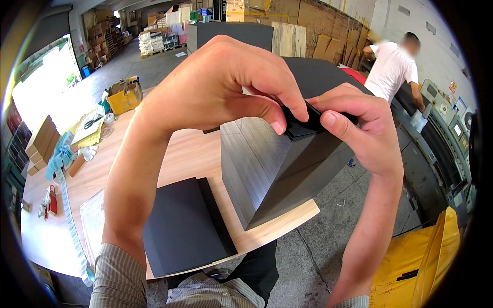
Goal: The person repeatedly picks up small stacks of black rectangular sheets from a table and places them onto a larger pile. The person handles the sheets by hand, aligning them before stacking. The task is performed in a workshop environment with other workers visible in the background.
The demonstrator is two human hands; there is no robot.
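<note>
A tall stack of black card sheets (277, 174) stands at the table's front right, its layered edges facing me. Both my hands are at its top corner. My left hand (236, 82) bends over from the left, thumb and forefinger closed about the black sheets (300, 129) there. From the right, my right hand (364, 120) pinches a raised edge of the top sheets between thumb and fingers. How many sheets are held is hidden. Nearer my body, a low pile of black sheets (182, 226) lies slightly fanned on the table.
The wooden table (179, 146) carries scissors (92, 121), a yellow box (125, 97) and a measuring tape (72, 220) at left. More black stacks (323, 74) stand beyond. A person (393, 66) works at a machine (447, 128) on the right. Yellow sheeting (416, 262) lies lower right.
</note>
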